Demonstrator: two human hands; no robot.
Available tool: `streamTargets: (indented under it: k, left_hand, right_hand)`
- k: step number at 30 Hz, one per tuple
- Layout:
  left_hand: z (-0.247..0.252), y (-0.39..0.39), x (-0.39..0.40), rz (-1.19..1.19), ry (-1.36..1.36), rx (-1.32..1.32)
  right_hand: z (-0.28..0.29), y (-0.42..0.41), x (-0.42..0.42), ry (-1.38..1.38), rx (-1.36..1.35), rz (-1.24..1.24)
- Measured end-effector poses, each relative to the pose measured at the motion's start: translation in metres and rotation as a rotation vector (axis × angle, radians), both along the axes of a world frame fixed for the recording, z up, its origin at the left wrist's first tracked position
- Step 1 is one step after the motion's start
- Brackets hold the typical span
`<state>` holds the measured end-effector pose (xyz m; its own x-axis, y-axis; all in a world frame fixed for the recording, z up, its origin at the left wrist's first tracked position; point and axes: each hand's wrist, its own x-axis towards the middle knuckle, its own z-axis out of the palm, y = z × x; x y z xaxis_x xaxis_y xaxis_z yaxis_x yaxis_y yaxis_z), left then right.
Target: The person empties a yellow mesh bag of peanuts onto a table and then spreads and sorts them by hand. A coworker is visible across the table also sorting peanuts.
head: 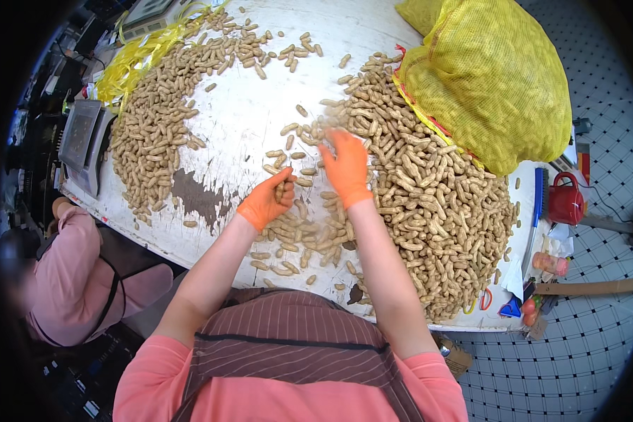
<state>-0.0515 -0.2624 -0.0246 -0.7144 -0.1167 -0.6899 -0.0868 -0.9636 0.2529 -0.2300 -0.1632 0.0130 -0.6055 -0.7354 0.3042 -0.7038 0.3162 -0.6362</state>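
My left hand [269,201], in an orange glove, is curled around a few unshelled peanuts [280,191] that show between the fingers. Just to its right, my right hand [346,168], gloved the same way, is palm down with thumb and fingers apart. Its fingertips are blurred over the left edge of a large peanut pile [432,211]. Loose peanuts [306,232] lie below and between both hands, some of them blurred. What may be under the right palm is hidden.
A full yellow mesh sack [490,79] rests against the pile. Another peanut heap [153,132] spreads along the left, beside yellow mesh netting [137,68] and a scale [84,142]. A blue-handled brush [539,200] and red jug [566,200] are right. A person [68,274] sits at left.
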Motion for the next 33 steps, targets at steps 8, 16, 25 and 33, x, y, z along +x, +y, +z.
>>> streamTargets:
  k: [8, 16, 25, 33]
  left_hand:
    - [0.033, -0.003, 0.007, -0.129, -0.005, -0.245]
    - [0.040, 0.019, -0.031, -0.132, -0.181, -0.536]
    - [0.023, 0.003, -0.018, 0.028, -0.171, -0.630]
    - [0.027, -0.002, 0.012, 0.052, -0.152, -0.564]
  right_hand:
    - [-0.041, 0.021, 0.008, 0.265, 0.374, -0.123]
    - [-0.043, 0.017, -0.003, 0.034, 0.186, -0.059]
    - [0.012, 0.010, 0.013, -0.875, 0.023, 0.120]
    - [-0.016, -0.017, -0.089, 0.382, 0.398, -0.150]
